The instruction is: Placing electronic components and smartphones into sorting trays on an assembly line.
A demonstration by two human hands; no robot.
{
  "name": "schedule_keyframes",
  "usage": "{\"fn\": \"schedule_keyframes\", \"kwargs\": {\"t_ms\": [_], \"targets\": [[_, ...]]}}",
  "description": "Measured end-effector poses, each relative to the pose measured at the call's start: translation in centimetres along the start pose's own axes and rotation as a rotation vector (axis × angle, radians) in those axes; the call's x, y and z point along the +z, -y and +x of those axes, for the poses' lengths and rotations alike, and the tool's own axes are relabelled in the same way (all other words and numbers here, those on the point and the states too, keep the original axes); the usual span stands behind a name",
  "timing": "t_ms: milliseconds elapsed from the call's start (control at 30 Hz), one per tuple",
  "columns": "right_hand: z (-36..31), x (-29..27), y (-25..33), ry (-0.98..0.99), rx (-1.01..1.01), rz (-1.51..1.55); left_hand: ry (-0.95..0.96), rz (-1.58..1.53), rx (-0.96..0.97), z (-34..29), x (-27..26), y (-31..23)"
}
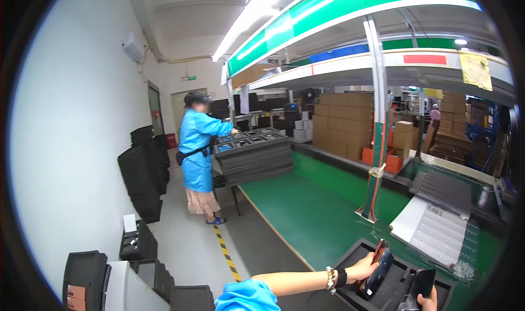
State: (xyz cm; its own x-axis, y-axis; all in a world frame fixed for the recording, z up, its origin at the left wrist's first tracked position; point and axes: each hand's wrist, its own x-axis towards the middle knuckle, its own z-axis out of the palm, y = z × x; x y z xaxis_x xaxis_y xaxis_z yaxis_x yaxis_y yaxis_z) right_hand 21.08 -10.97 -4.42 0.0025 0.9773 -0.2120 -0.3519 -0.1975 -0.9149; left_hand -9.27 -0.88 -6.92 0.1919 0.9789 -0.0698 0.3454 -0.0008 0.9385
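Note:
My left hand [362, 269], with a beaded bracelet and a black wristband, closes around a dark, glossy smartphone [378, 275]. A thin red-orange edged piece [379, 249] shows beside that phone; whether it is a separate thing I cannot tell. At the lower right, my right hand [429, 300] is partly cut off by the picture's edge. Its fingers grip a flat black smartphone [423, 283]. Clear film seems to hang below this phone. Both hands are over a black foam tray [353, 252] with recessed compartments, on the bench.
The green workbench [284, 207] carries clear plastic blister sheets [432, 229] at right and a metal post [377, 119]. Stacked foam trays [254, 160] stand at its far end beside a co-worker [197, 141] in blue. Black trays [143, 174] line the left wall.

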Motion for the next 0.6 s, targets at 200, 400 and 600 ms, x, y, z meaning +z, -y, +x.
{"fn": "schedule_keyframes", "kwargs": {"t_ms": [200, 400, 600], "targets": [[10.3, -5.8, -10.7, -0.17, -0.372, -0.227, 0.134, 0.012, -0.075, -1.7, 1.0, -2.6], [10.0, -5.9, -11.8, -0.068, -0.217, -0.407, 0.15, 0.152, -0.071, -1.6, 1.9, -1.4], [-1.3, 1.8, -1.1, -0.071, -0.044, -0.341, 0.028, 0.041, 0.086, -1.2, -1.2, 0.8]]}}
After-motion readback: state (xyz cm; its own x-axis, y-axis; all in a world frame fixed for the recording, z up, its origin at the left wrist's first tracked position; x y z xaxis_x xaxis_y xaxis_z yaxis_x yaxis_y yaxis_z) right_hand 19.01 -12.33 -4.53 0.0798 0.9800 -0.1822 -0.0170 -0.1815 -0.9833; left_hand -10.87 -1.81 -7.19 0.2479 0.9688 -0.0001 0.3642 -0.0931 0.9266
